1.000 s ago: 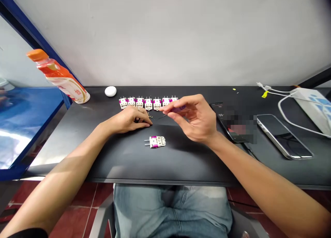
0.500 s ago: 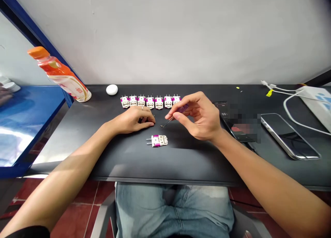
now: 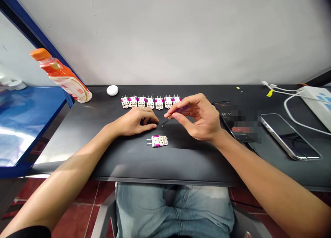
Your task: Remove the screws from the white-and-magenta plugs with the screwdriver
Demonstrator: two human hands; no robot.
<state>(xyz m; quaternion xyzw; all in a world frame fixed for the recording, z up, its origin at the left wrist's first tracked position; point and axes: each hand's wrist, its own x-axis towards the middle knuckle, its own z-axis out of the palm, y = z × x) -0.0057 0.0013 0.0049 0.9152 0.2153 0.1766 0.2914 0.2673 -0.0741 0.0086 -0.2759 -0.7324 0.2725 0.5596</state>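
Note:
My right hand is closed around a screwdriver with a purple handle, mostly hidden by the fingers. Its thin shaft slants down left, and the tip is close to a tiny screw on the black table. Just left of that screw, my left hand rests on the table, fingers loosely curved and thumb apart, with nothing visible in it. Nearer to me lies a white and purple plug, its inner side showing and two pins pointing left. Several similar plugs stand in a row behind my hands.
An orange bottle and a white rounded object are at the back left. On the right lie a dark phone showing a timer, another phone, a white cable and a white box.
My left hand has shifted slightly right, toward the screw. The screwdriver tip has moved up a little, and the screw now shows just below it. The plugs stay in place.

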